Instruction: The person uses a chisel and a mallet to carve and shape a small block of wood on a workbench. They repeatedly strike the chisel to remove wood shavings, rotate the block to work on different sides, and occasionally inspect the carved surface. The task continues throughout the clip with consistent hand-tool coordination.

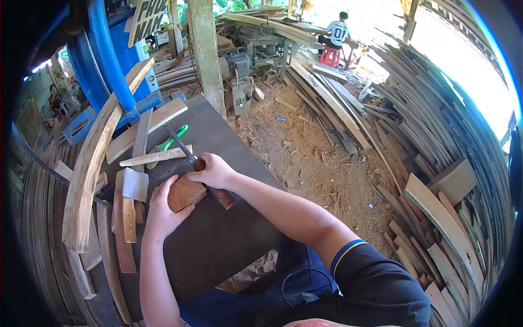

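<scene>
My left hand (164,210) is wrapped round the side of a reddish-brown wood block (184,194), which rests on the dark flat tabletop (239,234). Right beside it, my right hand (213,172) grips the brown handle (222,198) of a chisel-like tool. Its narrow grey metal blade (177,140) points away to the upper left; the exact kind of tip is too small to tell. My right fingers are close against the block's far edge. A short pale wood strip (155,157) and a green-handled tool (173,139) lie just beyond the blade.
A tall blue machine (109,60) stands at the table's left, with a long curved wood piece (90,169) near it. A folded white sheet (135,184) rests on wood pieces. Stacked boards (436,114) fill the right. A person (337,31) sits on a red stool (329,56) far off.
</scene>
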`<control>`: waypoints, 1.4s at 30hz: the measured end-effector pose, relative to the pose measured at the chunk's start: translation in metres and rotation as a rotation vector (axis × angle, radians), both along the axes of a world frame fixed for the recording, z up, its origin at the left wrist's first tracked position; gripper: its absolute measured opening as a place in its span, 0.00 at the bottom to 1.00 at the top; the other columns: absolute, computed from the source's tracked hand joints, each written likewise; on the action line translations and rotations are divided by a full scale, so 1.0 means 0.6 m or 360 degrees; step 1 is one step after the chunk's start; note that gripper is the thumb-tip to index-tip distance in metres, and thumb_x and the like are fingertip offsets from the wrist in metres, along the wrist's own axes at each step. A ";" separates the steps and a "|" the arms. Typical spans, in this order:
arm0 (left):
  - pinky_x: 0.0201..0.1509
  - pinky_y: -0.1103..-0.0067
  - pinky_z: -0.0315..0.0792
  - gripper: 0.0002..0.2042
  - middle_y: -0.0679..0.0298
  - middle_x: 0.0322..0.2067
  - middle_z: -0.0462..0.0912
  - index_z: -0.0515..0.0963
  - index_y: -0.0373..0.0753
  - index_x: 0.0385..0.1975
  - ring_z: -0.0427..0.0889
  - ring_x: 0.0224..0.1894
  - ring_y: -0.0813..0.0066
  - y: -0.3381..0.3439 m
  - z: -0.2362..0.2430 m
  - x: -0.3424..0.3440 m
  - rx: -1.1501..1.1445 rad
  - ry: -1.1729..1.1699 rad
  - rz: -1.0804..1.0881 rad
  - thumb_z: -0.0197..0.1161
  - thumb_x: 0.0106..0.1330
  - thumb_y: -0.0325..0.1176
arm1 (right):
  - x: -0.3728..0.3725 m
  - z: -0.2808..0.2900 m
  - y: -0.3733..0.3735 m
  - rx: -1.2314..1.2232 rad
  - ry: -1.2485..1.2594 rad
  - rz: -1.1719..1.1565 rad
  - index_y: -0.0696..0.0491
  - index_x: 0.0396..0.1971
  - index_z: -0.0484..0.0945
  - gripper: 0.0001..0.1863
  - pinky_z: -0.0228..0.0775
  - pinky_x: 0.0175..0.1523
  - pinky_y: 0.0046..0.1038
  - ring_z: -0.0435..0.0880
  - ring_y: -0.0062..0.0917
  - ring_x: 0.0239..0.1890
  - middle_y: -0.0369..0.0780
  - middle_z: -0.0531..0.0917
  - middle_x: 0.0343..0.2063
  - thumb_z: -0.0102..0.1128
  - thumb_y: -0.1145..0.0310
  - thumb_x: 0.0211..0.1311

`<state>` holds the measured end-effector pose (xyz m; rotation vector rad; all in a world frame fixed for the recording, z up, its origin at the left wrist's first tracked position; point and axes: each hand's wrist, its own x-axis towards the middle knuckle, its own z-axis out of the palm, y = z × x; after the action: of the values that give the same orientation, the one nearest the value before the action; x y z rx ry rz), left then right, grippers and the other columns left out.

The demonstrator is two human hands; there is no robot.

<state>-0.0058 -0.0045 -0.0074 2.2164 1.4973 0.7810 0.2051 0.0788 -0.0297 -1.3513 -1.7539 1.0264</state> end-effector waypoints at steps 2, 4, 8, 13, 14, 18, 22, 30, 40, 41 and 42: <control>0.72 0.60 0.65 0.42 0.49 0.63 0.74 0.67 0.40 0.68 0.71 0.67 0.50 0.001 -0.001 0.000 0.0012 0.0005 -0.0009 0.79 0.51 0.35 | 0.001 -0.005 0.003 0.0012 -0.0022 0.0005 0.63 0.39 0.81 0.30 0.78 0.51 0.37 0.87 0.41 0.44 0.52 0.86 0.39 0.75 0.52 0.45; 0.72 0.60 0.65 0.43 0.49 0.63 0.74 0.67 0.40 0.69 0.71 0.67 0.49 0.004 -0.005 0.000 0.0047 0.0001 -0.0037 0.80 0.50 0.35 | 0.002 -0.010 0.004 0.0082 -0.0050 -0.0016 0.61 0.35 0.81 0.26 0.77 0.46 0.35 0.85 0.34 0.37 0.47 0.85 0.32 0.76 0.52 0.47; 0.71 0.59 0.66 0.43 0.49 0.62 0.75 0.66 0.41 0.69 0.71 0.66 0.48 0.004 -0.006 0.001 0.0083 0.0016 -0.0030 0.80 0.50 0.37 | 0.005 -0.013 0.007 0.0096 -0.0026 0.0030 0.60 0.32 0.80 0.24 0.77 0.43 0.34 0.84 0.30 0.33 0.44 0.84 0.28 0.76 0.53 0.49; 0.71 0.59 0.66 0.43 0.48 0.62 0.74 0.66 0.42 0.69 0.72 0.66 0.48 0.002 -0.006 -0.002 0.0062 -0.0039 -0.0006 0.80 0.51 0.37 | 0.006 -0.005 0.006 0.0019 -0.0015 0.0061 0.61 0.35 0.82 0.27 0.78 0.46 0.36 0.87 0.36 0.38 0.48 0.86 0.32 0.77 0.51 0.48; 0.71 0.59 0.66 0.43 0.48 0.62 0.74 0.66 0.42 0.69 0.72 0.66 0.48 0.002 -0.007 -0.001 0.0044 -0.0051 -0.0003 0.81 0.50 0.37 | 0.008 -0.004 0.006 -0.0023 -0.0020 0.0071 0.62 0.37 0.82 0.29 0.79 0.48 0.37 0.88 0.39 0.41 0.51 0.87 0.35 0.77 0.50 0.47; 0.71 0.60 0.67 0.44 0.46 0.61 0.75 0.66 0.40 0.69 0.73 0.65 0.48 0.002 -0.007 0.003 0.0029 -0.0097 0.0003 0.81 0.49 0.37 | 0.012 0.001 0.000 -0.0014 0.0006 0.0027 0.62 0.35 0.82 0.29 0.79 0.46 0.36 0.89 0.35 0.37 0.48 0.87 0.32 0.78 0.49 0.47; 0.70 0.60 0.68 0.44 0.45 0.61 0.76 0.67 0.39 0.68 0.74 0.65 0.48 0.003 -0.007 0.000 0.0071 -0.0118 0.0024 0.82 0.49 0.38 | 0.011 0.010 -0.007 -0.0006 0.0017 0.0034 0.62 0.33 0.82 0.29 0.79 0.43 0.35 0.88 0.32 0.35 0.46 0.87 0.30 0.79 0.48 0.47; 0.70 0.59 0.68 0.44 0.46 0.61 0.76 0.67 0.38 0.68 0.74 0.64 0.47 0.008 -0.021 -0.006 0.0149 -0.0063 0.0025 0.80 0.50 0.45 | 0.007 -0.003 -0.002 0.0091 -0.0059 -0.0006 0.60 0.29 0.81 0.30 0.77 0.41 0.34 0.85 0.31 0.31 0.45 0.85 0.27 0.79 0.45 0.48; 0.69 0.60 0.69 0.42 0.49 0.61 0.77 0.68 0.39 0.65 0.75 0.65 0.48 0.014 -0.022 0.004 0.0145 -0.0047 0.0032 0.81 0.49 0.42 | 0.012 0.002 -0.008 0.0175 0.0034 -0.0115 0.63 0.35 0.83 0.32 0.77 0.45 0.36 0.88 0.35 0.36 0.48 0.87 0.31 0.78 0.45 0.50; 0.69 0.61 0.69 0.42 0.49 0.61 0.77 0.68 0.39 0.65 0.75 0.65 0.48 0.011 -0.021 -0.001 0.0141 -0.0051 0.0039 0.81 0.49 0.43 | 0.008 0.000 -0.007 0.0199 0.0072 -0.0102 0.63 0.34 0.83 0.31 0.77 0.44 0.36 0.87 0.34 0.35 0.47 0.87 0.30 0.78 0.46 0.50; 0.69 0.61 0.69 0.42 0.49 0.61 0.77 0.68 0.39 0.65 0.75 0.64 0.48 0.009 -0.017 -0.003 0.0165 -0.0038 0.0048 0.81 0.49 0.42 | 0.004 -0.002 -0.003 0.0222 0.0110 -0.0084 0.62 0.33 0.83 0.29 0.77 0.43 0.36 0.87 0.33 0.34 0.46 0.87 0.30 0.78 0.47 0.50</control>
<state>-0.0074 0.0011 -0.0178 2.2550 1.5142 0.9108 0.2076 0.0772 -0.0311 -1.2540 -1.6966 0.8944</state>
